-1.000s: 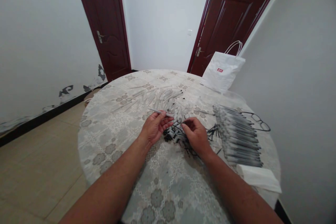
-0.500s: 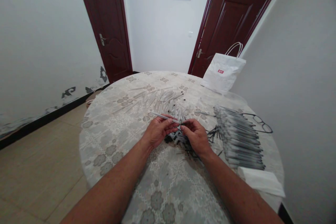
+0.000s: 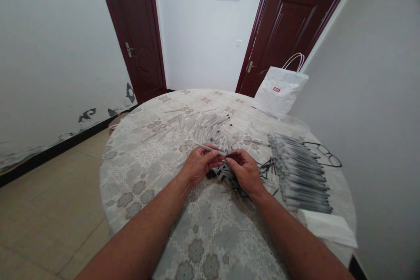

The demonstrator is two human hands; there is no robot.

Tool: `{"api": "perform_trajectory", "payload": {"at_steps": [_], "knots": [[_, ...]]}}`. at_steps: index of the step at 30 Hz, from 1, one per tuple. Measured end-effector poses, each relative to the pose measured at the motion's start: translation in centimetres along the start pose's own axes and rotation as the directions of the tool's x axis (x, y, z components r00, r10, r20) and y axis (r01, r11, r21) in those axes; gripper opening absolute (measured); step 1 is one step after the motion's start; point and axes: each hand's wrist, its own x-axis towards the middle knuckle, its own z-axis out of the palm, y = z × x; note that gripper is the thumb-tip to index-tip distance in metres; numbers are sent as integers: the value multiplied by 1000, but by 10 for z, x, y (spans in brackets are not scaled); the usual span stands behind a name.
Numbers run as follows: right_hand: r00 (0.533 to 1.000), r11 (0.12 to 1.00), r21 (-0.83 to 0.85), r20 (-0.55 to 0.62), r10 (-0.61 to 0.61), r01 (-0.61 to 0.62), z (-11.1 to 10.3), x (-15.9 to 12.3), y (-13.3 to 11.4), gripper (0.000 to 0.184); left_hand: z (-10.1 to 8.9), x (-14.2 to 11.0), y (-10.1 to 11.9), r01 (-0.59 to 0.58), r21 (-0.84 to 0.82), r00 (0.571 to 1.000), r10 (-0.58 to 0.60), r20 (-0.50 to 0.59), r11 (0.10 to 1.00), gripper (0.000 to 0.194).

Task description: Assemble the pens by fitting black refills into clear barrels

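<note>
Grey pen-like sticks (image 3: 303,179) in rows, loose parts spread about

From where I stand, plenty looks done: those sticks lie side by side in a thick band, just to the right of the right hand (image 3: 244,170). Plenty seems left as well. Pale tubes (image 3: 203,126) lie scattered beyond the left hand (image 3: 198,164), and a jumble of dark parts (image 3: 238,183) sits beneath the right one, with thin black rods (image 3: 267,168) poking out past its knuckles. I'd call the piece in hand partway through, since one end is being worked on.

That piece, a slim grey tube (image 3: 208,147), lies between the hands, slanting up and away past the left thumb. The left hand is half closed, thumb pressing the tube against the fingers, the other fingers loosely curled below. The right hand comes in with its back up, thumb and forefinger pinched at the tube's near end on what seems a small dark piece (image 3: 231,155); its exact shape is too small to tell. Both forearms reach in from the near edge, angled towards each other, fingertips almost meeting.
</note>
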Motion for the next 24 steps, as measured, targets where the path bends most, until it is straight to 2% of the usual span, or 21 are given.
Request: {"api": "perform_trajectory", "payload": {"at_steps": [5, 11, 14, 19, 24], "knots": [[1000, 998, -58, -16, -26, 25, -1, 0, 2, 21, 0, 0, -2, -3, 7, 1000, 3, 7, 1000, 30], [995, 964, -249, 4, -97, 95, -6, -1, 3, 20, 0, 0, -1, -18, 51, 1000, 17, 12, 999, 27], [984, 921, -346, 37, -176, 178, -8, -2, 1, 18, 0, 0, -1, -7, 54, 1000, 7, 5, 998, 28], [924, 799, -471, 114, -365, 374, -11, -4, -6, 12, -1, 1, -2, 15, 38, 1000, -14, -9, 999, 31], [921, 776, -504, 133, -365, 380, -12, -5, -12, 14, -1, 0, -3, 19, 37, 999, -18, -29, 999, 31]]}}
